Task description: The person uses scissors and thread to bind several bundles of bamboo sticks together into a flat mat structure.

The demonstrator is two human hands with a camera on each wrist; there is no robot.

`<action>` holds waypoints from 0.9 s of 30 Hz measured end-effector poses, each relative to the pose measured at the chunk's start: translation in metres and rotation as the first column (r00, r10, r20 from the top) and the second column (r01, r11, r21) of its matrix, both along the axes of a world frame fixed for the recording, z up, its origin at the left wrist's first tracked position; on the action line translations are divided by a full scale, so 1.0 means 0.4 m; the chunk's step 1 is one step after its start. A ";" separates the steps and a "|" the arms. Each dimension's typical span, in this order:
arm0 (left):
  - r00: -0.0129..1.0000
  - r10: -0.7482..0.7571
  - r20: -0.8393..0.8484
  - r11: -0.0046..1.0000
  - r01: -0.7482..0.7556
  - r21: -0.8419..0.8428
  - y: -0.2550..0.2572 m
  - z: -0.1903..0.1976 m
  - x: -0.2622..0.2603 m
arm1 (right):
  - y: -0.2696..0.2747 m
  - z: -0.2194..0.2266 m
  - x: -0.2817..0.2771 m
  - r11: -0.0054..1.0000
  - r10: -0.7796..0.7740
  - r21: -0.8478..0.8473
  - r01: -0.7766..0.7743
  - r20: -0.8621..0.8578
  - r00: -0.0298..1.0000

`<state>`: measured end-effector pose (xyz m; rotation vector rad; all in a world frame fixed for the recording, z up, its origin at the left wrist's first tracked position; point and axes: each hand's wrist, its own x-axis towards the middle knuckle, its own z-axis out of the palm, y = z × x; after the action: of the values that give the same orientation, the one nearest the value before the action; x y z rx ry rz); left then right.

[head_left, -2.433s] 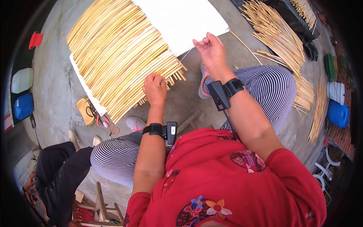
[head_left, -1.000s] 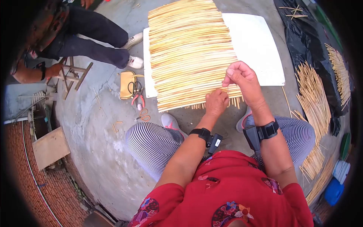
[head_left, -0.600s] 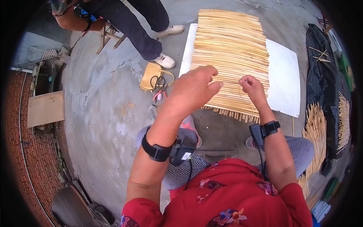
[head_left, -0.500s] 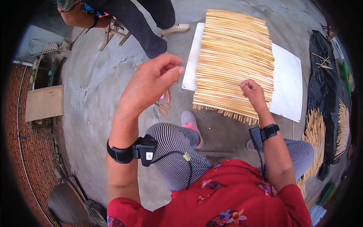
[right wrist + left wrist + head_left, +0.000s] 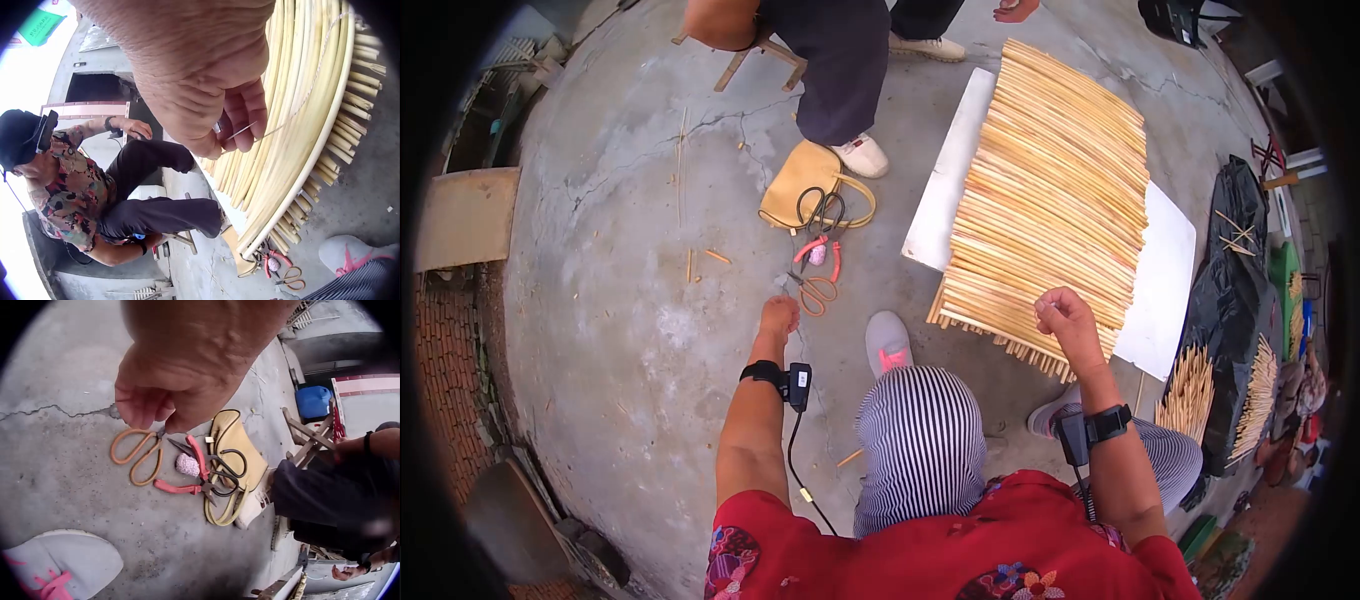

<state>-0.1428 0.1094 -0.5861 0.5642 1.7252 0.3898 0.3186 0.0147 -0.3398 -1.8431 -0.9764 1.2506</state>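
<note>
My left hand (image 5: pixel 779 315) is low over the floor beside orange-handled scissors (image 5: pixel 817 294). In the left wrist view its bent fingers are over the blade end of the scissors (image 5: pixel 142 464); whether they touch is hidden. My right hand (image 5: pixel 1068 322) is over the near edge of a mat of thin pale sticks (image 5: pixel 1050 190). The right wrist view shows the right hand (image 5: pixel 212 94) pinching a pale thread (image 5: pixel 306 100) that runs along the sticks, with a thin, shiny, needle-like piece (image 5: pixel 240 130) at the fingers.
Red-handled pliers (image 5: pixel 199 459), black-handled scissors (image 5: pixel 234 465) and a yellow bag (image 5: pixel 802 188) lie past the left hand. A seated person (image 5: pixel 69 181) is beyond. White board (image 5: pixel 1165 270) lies under the mat; stick bundles (image 5: pixel 1187 395) are at right.
My left hand has left the sticks, risen and swung left, then lowered beside the orange-handled scissors. My right hand stays over the mat. The head view has turned toward the left.
</note>
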 end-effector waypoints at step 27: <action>0.991 -0.076 0.108 0.615 -0.039 0.788 -0.170 0.774 0.184 | -0.124 0.188 0.134 0.976 -0.136 0.148 0.160 -0.160 0.978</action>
<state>-0.0693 0.0414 -0.2767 1.1650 1.3444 1.1871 0.3721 -0.0347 -0.2646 -1.6423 -0.8172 1.1658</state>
